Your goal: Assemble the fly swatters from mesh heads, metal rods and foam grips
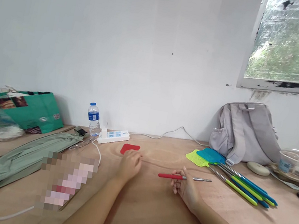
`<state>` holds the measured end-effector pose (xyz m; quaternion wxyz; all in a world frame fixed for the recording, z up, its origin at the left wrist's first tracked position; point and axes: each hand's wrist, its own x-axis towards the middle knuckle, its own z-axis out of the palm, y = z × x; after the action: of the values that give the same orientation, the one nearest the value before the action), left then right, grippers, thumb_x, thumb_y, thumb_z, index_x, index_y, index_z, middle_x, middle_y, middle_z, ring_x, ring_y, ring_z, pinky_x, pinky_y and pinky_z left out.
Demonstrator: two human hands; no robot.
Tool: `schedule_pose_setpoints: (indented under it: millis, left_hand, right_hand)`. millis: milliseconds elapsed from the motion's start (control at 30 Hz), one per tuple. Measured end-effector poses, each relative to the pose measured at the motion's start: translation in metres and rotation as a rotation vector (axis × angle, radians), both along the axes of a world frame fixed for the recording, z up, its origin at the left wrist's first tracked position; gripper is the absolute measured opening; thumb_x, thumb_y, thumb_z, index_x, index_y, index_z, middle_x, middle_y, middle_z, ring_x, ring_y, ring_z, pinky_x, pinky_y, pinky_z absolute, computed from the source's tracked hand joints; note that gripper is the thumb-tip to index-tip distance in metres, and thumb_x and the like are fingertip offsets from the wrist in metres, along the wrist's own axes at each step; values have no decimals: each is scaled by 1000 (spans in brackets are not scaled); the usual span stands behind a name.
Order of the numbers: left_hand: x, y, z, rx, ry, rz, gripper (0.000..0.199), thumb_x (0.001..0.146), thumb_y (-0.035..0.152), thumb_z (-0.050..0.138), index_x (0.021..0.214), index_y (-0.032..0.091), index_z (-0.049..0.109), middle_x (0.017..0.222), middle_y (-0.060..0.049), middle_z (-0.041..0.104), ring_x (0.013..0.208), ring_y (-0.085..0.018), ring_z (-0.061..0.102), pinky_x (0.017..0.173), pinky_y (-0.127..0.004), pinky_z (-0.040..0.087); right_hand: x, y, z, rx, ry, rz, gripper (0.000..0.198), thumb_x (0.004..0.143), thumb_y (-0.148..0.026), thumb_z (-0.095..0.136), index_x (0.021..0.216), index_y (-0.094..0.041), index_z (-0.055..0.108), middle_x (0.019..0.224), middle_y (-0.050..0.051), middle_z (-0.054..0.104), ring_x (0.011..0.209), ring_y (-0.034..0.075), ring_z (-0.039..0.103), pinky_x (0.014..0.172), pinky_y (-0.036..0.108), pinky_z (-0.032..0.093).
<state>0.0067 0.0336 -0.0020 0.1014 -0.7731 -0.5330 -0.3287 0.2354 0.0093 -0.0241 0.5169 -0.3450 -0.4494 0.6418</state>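
My left hand [130, 164] rests low over the wooden table with its fingers curled at the near edge of a red fly swatter head [129, 148]. The hand hides part of that flat piece, and the fingertips' grip is only partly visible. My right hand [184, 187] is closed around a telescopic fly swatter handle [171, 176], with red grip pointing left and bare metal rod pointing right. Handle and red head are apart. To the right lie several fly swatters with blue heads [210, 155] and yellow-green heads [197, 158], their handles fanned toward me.
Against the wall stand a power strip [114, 136], a water bottle [93, 119] and a grey backpack [245, 133]. A green bag [36, 111], a grey-green strap-like cloth [35, 151] and a blurred-out phone-shaped item [70, 185] lie left. A plastic cup [298, 163] sits far right.
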Motion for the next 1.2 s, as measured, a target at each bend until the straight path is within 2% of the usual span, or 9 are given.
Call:
schedule_pose_setpoints:
  millis: [100,200,400,533,667,867,967,1067,1200]
  left_hand:
    - [-30,14,-7,-216,-13,320,38,72,16,47,109,16,56,123,-10,50,114,-25,42,96,-41,29]
    - [-45,20,-14,-358,-36,402,41,76,27,46,114,15,54,127,-12,46,116,-28,40,94,-43,30]
    - [-35,15,-10,-329,-51,343,28,74,19,47,95,20,65,100,-7,65,95,-22,56,85,-35,37]
    - [-31,13,-6,-304,-77,240,18,72,21,53,85,21,66,89,-2,67,85,-18,59,76,-28,40]
    - [-30,13,-7,-284,-100,159,19,68,24,60,86,19,64,86,-3,65,80,-16,58,73,-27,41]
    - [-19,9,-11,-257,-124,21,24,65,34,64,84,19,64,85,-4,58,81,-17,56,73,-28,41]
    - [-10,7,-13,-253,-143,0,23,68,38,60,79,18,64,83,-5,57,80,-18,56,74,-30,42]
    - [-5,6,-14,-209,-117,-23,18,70,24,55,85,19,64,92,-6,59,91,-19,54,84,-32,40]
    - [-8,10,-18,-261,-69,-26,43,66,11,50,107,18,58,122,-7,50,114,-22,42,98,-34,29]
  right_hand:
    - [4,2,-1,-19,63,-131,24,71,-43,48,75,-20,47,59,1,54,43,12,43,42,25,32]
    - [5,4,-5,11,53,-218,19,65,-27,56,81,-22,47,61,-3,50,45,10,42,43,24,33]
    - [3,4,-12,149,-212,-289,21,67,-26,50,88,-22,49,51,-8,43,43,10,41,43,22,31]
    - [3,8,-15,199,-301,-306,20,67,-26,49,86,-23,49,49,-8,40,40,10,38,39,21,26]
    - [5,11,-18,279,-373,-300,20,67,-28,51,86,-24,51,48,-7,40,40,10,36,39,21,25]
    - [7,11,-13,522,-550,-376,11,66,-29,54,74,-22,58,72,1,49,56,13,43,51,26,36]
    - [9,13,-11,538,-598,-333,8,66,-26,53,69,-20,59,80,4,48,60,14,46,52,26,38]
    - [16,15,-7,574,-609,-259,9,69,-23,50,69,-21,59,92,5,52,74,18,52,61,30,42]
    - [32,19,-2,795,-874,-84,16,67,-13,50,74,-22,61,109,6,52,96,23,49,80,36,39]
